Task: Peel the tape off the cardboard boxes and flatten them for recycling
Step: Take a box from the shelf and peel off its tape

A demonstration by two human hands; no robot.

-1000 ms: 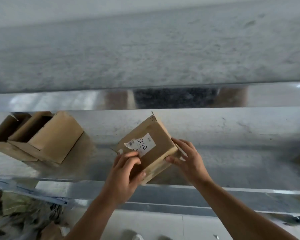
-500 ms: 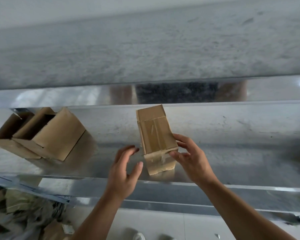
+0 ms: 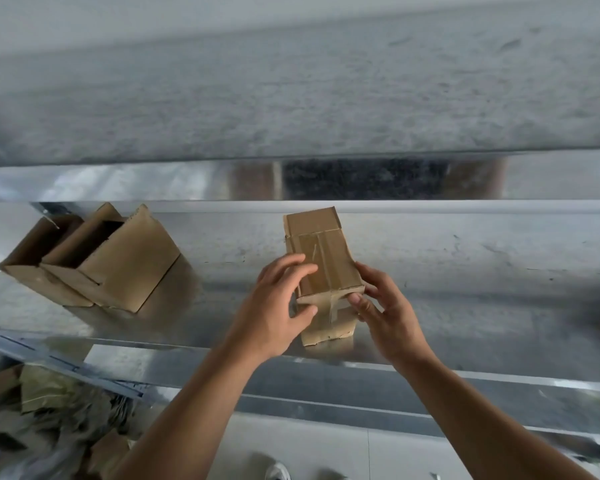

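A small brown cardboard box [image 3: 321, 252] stands on the shiny metal table [image 3: 465, 271], with clear tape running down its top face and over its near end. My left hand [image 3: 278, 306] grips the box's left side, fingers on top and thumb on the near face. Holding the right near corner is my right hand [image 3: 383, 313], its thumb pressed by the tape on the near end. The far flap of the box sticks up, open.
Two opened cardboard boxes [image 3: 94, 261] lie on their sides at the table's left. A pile of flattened cardboard and scraps [image 3: 49, 420] lies on the floor at lower left. A rough grey wall [image 3: 291, 81] rises behind the table.
The box was turned from label side up to taped side up. My left hand let go during the turn and now grips the box's left side again.
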